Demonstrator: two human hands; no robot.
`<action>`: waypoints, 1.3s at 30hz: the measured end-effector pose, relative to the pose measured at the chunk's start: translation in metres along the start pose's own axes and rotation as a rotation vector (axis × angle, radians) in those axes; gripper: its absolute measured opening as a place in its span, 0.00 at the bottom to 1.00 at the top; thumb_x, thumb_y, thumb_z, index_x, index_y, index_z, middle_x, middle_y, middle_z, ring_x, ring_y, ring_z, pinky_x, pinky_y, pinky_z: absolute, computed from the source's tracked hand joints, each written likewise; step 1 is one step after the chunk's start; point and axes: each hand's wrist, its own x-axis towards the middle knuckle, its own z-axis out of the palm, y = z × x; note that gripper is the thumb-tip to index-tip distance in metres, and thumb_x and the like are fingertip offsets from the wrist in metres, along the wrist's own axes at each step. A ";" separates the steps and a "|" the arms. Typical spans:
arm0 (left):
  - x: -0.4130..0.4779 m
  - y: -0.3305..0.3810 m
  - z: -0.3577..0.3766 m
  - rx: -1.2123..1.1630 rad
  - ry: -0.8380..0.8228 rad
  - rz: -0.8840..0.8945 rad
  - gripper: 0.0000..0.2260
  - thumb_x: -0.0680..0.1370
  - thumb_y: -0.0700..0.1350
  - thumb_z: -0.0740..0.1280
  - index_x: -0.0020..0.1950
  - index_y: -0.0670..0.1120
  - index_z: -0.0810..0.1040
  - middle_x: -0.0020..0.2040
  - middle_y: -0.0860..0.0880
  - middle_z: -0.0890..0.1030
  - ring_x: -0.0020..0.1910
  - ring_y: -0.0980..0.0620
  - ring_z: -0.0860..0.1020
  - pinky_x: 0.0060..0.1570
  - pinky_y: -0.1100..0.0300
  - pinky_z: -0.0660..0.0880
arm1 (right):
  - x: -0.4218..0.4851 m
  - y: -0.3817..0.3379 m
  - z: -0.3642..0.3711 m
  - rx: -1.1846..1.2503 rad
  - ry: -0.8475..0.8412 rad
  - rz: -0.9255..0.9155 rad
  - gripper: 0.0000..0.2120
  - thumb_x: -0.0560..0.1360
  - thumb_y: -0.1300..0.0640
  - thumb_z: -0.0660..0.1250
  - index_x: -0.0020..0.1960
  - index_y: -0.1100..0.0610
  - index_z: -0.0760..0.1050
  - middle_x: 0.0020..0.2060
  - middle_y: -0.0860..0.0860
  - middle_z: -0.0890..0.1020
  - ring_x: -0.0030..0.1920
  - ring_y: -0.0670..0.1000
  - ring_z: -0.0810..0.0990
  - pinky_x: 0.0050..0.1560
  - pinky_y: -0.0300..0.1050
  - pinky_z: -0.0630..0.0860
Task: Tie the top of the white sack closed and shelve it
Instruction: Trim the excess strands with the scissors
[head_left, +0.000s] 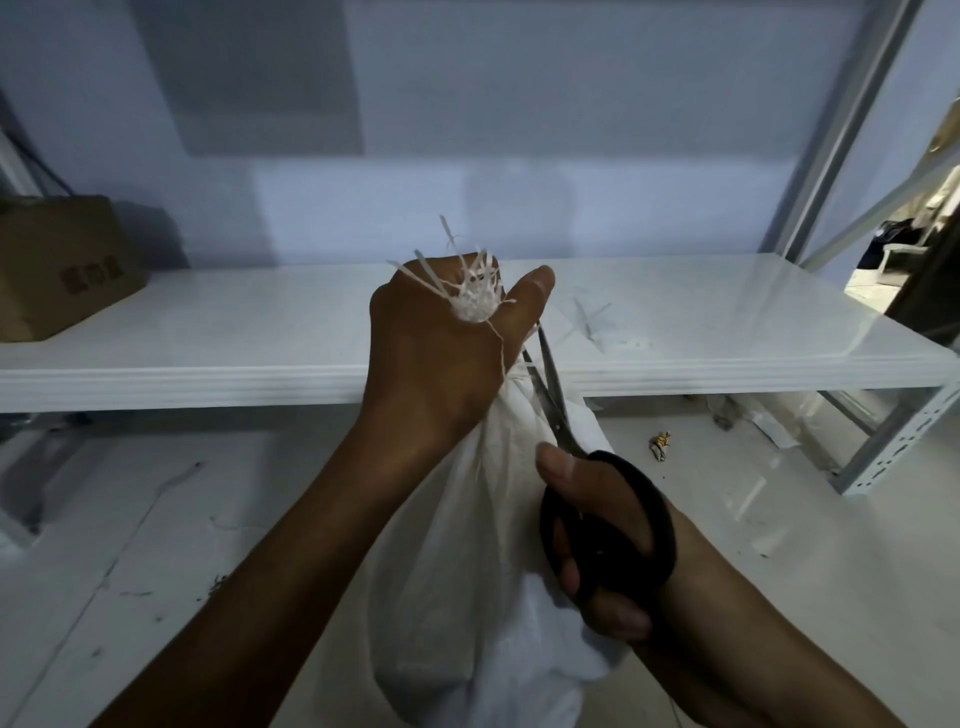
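The white sack (457, 571) hangs in front of me, its top gathered into a bunch. My left hand (436, 358) is closed around that neck, and frayed white strands (470, 291) stick out above my fist. My right hand (608, 540) holds black-handled scissors (613, 519). Their steel blades (550, 395) point up along the sack, right under my left hand. Whether the blades are around a strand I cannot tell. A thin thread hangs from the bunched top.
A white shelf board (727, 332) runs across in front of me at hand height. A brown cardboard box (57, 265) stands on its left end. A grey metal upright (841, 130) rises at the right. Small litter (660, 447) lies on the pale floor below.
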 end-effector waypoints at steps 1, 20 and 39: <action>-0.001 0.000 0.000 -0.007 -0.004 0.004 0.25 0.74 0.51 0.73 0.26 0.48 0.61 0.21 0.54 0.67 0.23 0.56 0.67 0.29 0.66 0.63 | 0.000 0.000 0.000 -0.008 0.007 -0.003 0.26 0.57 0.35 0.72 0.27 0.57 0.69 0.26 0.55 0.72 0.22 0.49 0.58 0.22 0.38 0.55; 0.000 0.001 0.000 0.027 -0.005 0.029 0.23 0.74 0.50 0.72 0.26 0.48 0.63 0.23 0.52 0.68 0.24 0.56 0.68 0.29 0.66 0.65 | -0.001 0.000 0.002 -0.035 0.074 0.014 0.23 0.55 0.44 0.79 0.20 0.54 0.68 0.18 0.52 0.66 0.18 0.48 0.58 0.22 0.37 0.55; 0.003 -0.002 -0.003 0.125 0.028 0.075 0.24 0.75 0.51 0.71 0.26 0.47 0.63 0.22 0.53 0.70 0.25 0.57 0.71 0.29 0.70 0.63 | 0.000 -0.002 -0.003 -0.318 0.220 -0.071 0.27 0.54 0.34 0.73 0.24 0.59 0.73 0.19 0.50 0.72 0.23 0.46 0.72 0.25 0.31 0.66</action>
